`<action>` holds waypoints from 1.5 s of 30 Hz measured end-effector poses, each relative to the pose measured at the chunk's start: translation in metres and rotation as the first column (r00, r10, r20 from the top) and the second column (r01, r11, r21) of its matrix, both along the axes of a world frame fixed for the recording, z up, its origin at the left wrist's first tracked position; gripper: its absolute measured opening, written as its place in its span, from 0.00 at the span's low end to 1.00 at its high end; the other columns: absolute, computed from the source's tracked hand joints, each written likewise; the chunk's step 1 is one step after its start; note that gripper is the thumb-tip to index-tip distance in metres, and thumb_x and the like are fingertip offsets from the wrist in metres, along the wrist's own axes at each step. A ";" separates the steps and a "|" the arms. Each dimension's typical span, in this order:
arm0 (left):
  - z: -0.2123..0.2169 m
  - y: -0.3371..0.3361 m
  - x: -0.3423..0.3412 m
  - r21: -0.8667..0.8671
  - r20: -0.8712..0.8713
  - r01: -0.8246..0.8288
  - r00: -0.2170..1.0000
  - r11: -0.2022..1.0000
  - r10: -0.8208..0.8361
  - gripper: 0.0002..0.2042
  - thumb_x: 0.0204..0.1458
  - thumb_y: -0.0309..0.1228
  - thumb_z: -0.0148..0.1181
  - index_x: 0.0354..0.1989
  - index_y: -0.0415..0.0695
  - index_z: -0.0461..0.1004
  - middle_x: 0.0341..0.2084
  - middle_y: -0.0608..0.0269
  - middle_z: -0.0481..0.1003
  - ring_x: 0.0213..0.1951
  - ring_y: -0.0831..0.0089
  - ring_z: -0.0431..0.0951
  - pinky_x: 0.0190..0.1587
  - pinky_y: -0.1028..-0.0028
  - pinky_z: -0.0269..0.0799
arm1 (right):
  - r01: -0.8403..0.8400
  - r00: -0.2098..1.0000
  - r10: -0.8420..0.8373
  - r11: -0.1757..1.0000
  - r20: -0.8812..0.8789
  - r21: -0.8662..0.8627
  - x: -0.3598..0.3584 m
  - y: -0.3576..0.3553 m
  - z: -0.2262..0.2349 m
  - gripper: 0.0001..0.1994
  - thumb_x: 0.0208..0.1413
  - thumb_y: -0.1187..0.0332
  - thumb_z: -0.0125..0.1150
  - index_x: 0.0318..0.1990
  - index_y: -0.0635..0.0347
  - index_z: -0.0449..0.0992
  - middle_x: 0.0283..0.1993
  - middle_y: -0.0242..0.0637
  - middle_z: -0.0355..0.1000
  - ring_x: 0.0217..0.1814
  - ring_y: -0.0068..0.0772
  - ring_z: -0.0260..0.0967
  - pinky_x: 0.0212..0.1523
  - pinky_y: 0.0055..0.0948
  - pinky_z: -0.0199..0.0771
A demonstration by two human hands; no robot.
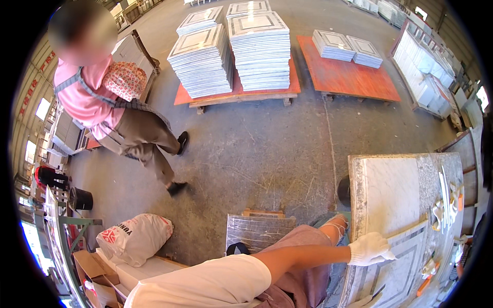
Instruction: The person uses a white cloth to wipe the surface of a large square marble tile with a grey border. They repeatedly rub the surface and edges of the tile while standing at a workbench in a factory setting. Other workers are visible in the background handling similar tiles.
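My left hand (371, 249), in a white knitted glove, rests on a marble tile (422, 237) with its fingers stretched out. The tile is white with grey rectangular inlaid bands and lies on the stone-topped worktable (359, 197). At the lower edge, my right hand (365, 302), also gloved, is partly cut off by the frame. A thin dark stick-like tool (379, 291) points up from its fingers over the tile; its exact kind is too small to tell. Beyond the tile lie orange-handled tools (424, 285) and long white strips (446, 197).
Stacks of inlaid tiles (259, 54) stand on a red pallet across the floor, with shorter stacks (334, 45) on another pallet (349, 77). A person in pink (95, 97) walks at the left. A white sack (136, 238) and an open cardboard box (95, 272) sit nearby.
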State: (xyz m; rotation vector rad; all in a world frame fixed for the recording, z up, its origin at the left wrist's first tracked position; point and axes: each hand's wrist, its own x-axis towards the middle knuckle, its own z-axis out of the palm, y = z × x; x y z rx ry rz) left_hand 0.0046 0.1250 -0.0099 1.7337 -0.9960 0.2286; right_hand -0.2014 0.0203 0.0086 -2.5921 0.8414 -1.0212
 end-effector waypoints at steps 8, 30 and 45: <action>0.004 0.005 -0.001 -0.043 -0.011 -0.008 1.000 0.999 0.008 0.12 0.56 0.40 0.62 0.31 0.45 0.70 0.27 0.59 0.71 0.33 0.55 0.73 0.37 0.60 0.68 | -0.035 0.999 0.035 0.999 0.012 -0.033 -0.002 -0.005 -0.005 0.19 0.67 0.66 0.57 0.58 0.72 0.75 0.51 0.57 0.78 0.50 0.56 0.77 0.52 0.44 0.78; -0.011 -0.010 -0.005 -0.156 0.000 -0.065 0.998 0.986 0.066 0.13 0.55 0.41 0.63 0.29 0.45 0.70 0.28 0.58 0.71 0.35 0.54 0.73 0.39 0.60 0.68 | -0.038 0.999 0.042 0.991 0.028 -0.129 0.006 0.001 -0.003 0.17 0.68 0.66 0.57 0.57 0.70 0.76 0.50 0.56 0.79 0.49 0.55 0.78 0.50 0.42 0.79; -0.011 -0.008 -0.003 -0.137 0.008 -0.085 0.996 0.987 0.087 0.11 0.52 0.38 0.65 0.30 0.47 0.70 0.28 0.60 0.70 0.34 0.56 0.72 0.40 0.61 0.67 | -0.034 0.999 0.031 0.982 -0.019 -0.185 0.014 0.001 0.001 0.17 0.67 0.66 0.58 0.56 0.69 0.77 0.48 0.55 0.79 0.48 0.54 0.79 0.48 0.43 0.80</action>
